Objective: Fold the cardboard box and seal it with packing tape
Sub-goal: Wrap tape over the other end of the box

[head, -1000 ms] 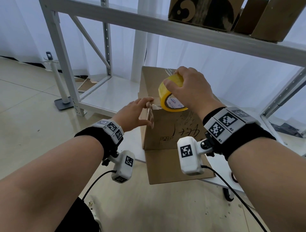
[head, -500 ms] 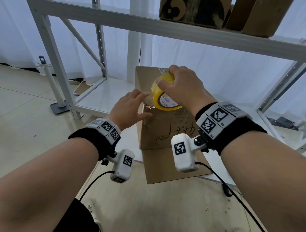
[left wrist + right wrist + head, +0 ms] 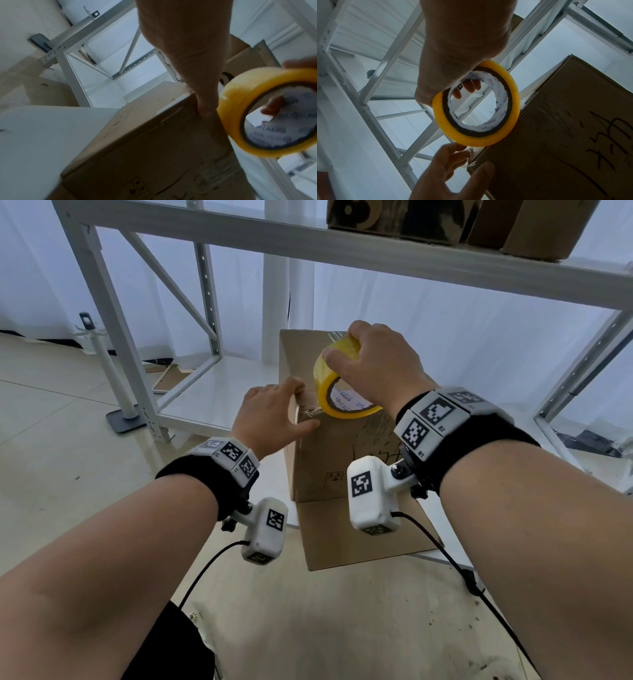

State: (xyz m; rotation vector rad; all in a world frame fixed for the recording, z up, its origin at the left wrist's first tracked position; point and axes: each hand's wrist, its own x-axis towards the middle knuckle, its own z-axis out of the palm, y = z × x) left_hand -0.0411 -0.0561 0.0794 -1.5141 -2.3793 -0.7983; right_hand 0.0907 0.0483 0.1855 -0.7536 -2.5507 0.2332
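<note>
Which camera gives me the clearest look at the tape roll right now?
The right wrist view: the tape roll faces the lens, core included, gripped by the right hand. In the head view the hand covers part of it. The left wrist view shows it clipped at the frame edge, beside the left hand.

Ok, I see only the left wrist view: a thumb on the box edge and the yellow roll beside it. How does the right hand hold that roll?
Observer: In the right wrist view, the right hand grips the tape roll with its fingertips through the core.
Operator: And the bottom of the box, is it closed?
Observer: Not on the near side. The head view shows a flap of the cardboard box lying flat, pointing toward the person.
Operator: Where are the other fingers of the left hand?
Observer: The left hand lies open over the top near corner, with its fingers on the top edge and its thumb on the front face.
</note>
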